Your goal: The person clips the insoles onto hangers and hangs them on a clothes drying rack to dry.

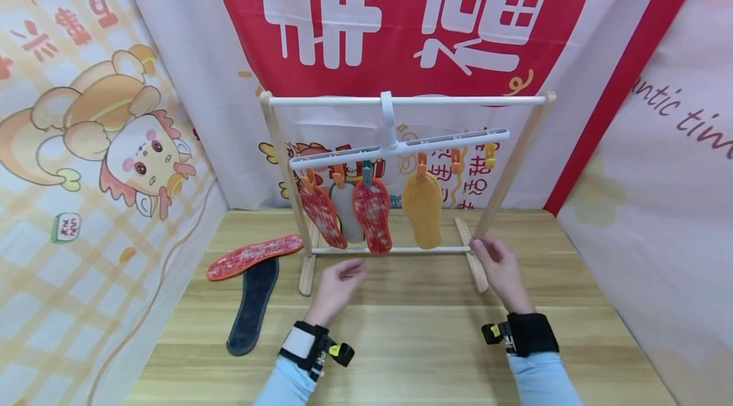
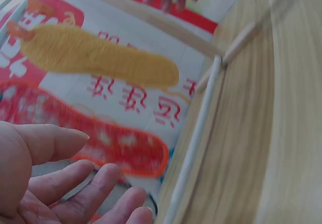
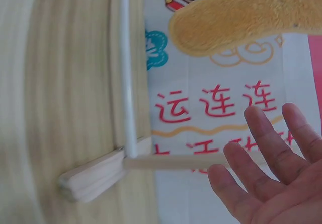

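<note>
Insoles (image 1: 372, 215) hang from a hanger (image 1: 394, 149) on the rack (image 1: 332, 101), each pinched at one end by a clip (image 1: 367, 172) so it dangles lengthwise. The hanger dips toward the rack's left, probably because three hang there against one yellow insole (image 1: 422, 210). A red insole (image 1: 252, 258) overlaps a dark insole (image 1: 254, 310) on the tabletop (image 1: 412, 355), left of the rack. Both hands are empty, fingers loosely parted: left hand (image 1: 338, 288) before the rack, right hand (image 1: 504, 272) by its right post.

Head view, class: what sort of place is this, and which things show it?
Probably a small staged booth indoors: printed hangings surround a wood-grain tabletop on the three sides in view, and a rack with clipped insoles stands on it.
</note>
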### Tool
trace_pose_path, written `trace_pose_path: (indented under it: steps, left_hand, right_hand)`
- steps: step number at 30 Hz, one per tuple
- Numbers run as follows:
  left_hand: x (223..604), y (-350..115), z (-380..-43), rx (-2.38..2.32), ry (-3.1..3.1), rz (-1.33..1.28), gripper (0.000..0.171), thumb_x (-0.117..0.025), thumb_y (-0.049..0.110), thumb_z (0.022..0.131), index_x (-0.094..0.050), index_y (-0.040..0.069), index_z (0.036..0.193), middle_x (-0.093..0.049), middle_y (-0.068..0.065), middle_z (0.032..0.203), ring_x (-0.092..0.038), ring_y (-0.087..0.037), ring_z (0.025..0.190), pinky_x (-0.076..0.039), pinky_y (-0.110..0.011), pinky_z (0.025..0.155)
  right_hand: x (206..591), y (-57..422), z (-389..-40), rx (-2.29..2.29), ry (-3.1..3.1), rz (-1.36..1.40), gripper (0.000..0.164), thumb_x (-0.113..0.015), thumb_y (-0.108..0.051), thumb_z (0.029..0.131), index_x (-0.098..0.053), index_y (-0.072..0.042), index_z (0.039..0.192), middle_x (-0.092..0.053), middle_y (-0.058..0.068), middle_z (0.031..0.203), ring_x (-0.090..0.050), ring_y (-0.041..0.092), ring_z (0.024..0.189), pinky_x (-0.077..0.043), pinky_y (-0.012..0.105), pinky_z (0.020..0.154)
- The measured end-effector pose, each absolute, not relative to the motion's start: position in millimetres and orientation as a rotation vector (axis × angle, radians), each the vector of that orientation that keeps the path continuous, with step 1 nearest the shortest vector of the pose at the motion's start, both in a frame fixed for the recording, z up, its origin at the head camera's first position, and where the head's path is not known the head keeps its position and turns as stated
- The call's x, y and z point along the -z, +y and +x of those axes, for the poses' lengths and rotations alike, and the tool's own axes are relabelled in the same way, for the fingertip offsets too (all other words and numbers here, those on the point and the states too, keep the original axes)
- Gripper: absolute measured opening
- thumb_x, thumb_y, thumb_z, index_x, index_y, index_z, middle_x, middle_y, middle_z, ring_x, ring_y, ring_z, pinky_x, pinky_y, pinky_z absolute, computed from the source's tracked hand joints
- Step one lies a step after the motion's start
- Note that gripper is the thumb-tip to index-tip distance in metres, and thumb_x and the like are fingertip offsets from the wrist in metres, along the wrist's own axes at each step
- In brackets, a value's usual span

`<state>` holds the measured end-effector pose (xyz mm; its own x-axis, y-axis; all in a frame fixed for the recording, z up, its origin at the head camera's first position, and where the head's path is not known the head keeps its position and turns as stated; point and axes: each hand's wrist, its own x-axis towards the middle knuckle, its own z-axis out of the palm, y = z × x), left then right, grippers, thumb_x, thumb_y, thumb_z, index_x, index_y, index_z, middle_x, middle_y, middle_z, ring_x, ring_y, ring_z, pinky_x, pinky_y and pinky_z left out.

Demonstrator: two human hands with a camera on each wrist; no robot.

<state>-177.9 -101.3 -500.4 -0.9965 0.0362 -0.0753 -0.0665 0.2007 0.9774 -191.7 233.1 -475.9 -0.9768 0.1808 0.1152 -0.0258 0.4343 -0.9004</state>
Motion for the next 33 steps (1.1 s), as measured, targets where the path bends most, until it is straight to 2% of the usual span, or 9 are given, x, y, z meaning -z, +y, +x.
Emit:
trace_pose_path:
  steps: [5, 10, 17, 23, 25, 29, 33]
  left_hand:
    - [514.3, -133.9, -168.2, -1.889, 2.432, -0.203, 0.040, -0.067, 0.022, 0.089, -0.066, 0.006, 0.126, -0.068, -0.014, 0.122, -0.066, -0.027, 0.112, -0.054, -0.028, 0.088]
    - [528.9, -168.9, -156.1, -1.834, 2.505, -0.402, 0.042, -0.065, 0.025, 0.090, -0.066, 0.006, 0.128, -0.070, -0.014, 0.120, -0.067, -0.022, 0.109, -0.054, -0.023, 0.081]
    - [536.4, -217.4, -145.5, -1.697, 2.563, -0.561, 0.048, -0.062, 0.034, 0.092, -0.063, 0.008, 0.131, -0.067, -0.014, 0.125, -0.066, -0.004, 0.096, -0.053, -0.017, 0.075]
    - [542.9, -259.8, -143.6, -1.656, 2.541, -0.758, 0.054, -0.060, 0.041, 0.092, -0.060, 0.008, 0.135, -0.064, -0.017, 0.130, -0.059, 0.011, 0.080, -0.054, -0.019, 0.073]
    - [543.9, -274.0, -145.6, -1.646, 2.520, -0.830, 0.057, -0.059, 0.043, 0.092, -0.058, 0.009, 0.137, -0.063, -0.016, 0.132, -0.059, 0.010, 0.080, -0.054, -0.021, 0.075]
    - [544.9, -300.8, -155.8, -1.630, 2.506, -0.959, 0.060, -0.056, 0.045, 0.092, -0.055, 0.009, 0.141, -0.061, -0.017, 0.133, -0.065, -0.002, 0.088, -0.056, -0.025, 0.078]
    - [548.3, -327.8, -171.1, -1.700, 2.488, -1.057, 0.060, -0.059, 0.038, 0.091, -0.053, 0.004, 0.141, -0.067, -0.017, 0.122, -0.069, -0.008, 0.082, -0.057, -0.028, 0.073]
  right_hand:
    - [491.0, 244.5, -180.0, -1.539, -2.531, -0.182, 0.059, -0.048, -0.048, 0.095, -0.060, -0.003, 0.130, -0.066, 0.018, 0.125, -0.051, -0.022, 0.090, -0.042, 0.006, 0.084]
    - [504.4, 254.5, -169.9, -1.528, -2.561, -0.224, 0.058, -0.047, -0.048, 0.095, -0.061, -0.002, 0.128, -0.066, 0.019, 0.123, -0.051, -0.023, 0.087, -0.043, 0.006, 0.081]
    - [514.2, 262.7, -158.5, -1.511, -2.633, -0.320, 0.066, -0.044, -0.056, 0.093, -0.058, -0.004, 0.133, -0.065, 0.017, 0.127, -0.047, -0.026, 0.086, -0.042, 0.006, 0.079]
    - [519.5, 265.5, -152.5, -1.474, -2.695, -0.326, 0.068, -0.043, -0.057, 0.093, -0.057, -0.005, 0.135, -0.066, 0.016, 0.126, -0.044, -0.028, 0.085, -0.044, 0.008, 0.079]
    - [520.8, 265.8, -150.2, -1.465, -2.703, -0.310, 0.067, -0.043, -0.055, 0.094, -0.057, -0.004, 0.134, -0.067, 0.016, 0.125, -0.044, -0.028, 0.085, -0.046, 0.010, 0.079]
    - [522.8, 265.5, -145.4, -1.421, -2.716, -0.284, 0.062, -0.045, -0.052, 0.095, -0.060, -0.004, 0.131, -0.068, 0.017, 0.122, -0.043, -0.028, 0.085, -0.047, 0.011, 0.078]
    - [525.6, 264.1, -141.9, -1.397, -2.723, -0.259, 0.058, -0.047, -0.049, 0.096, -0.062, -0.004, 0.130, -0.069, 0.016, 0.120, -0.043, -0.028, 0.087, -0.045, 0.010, 0.081]
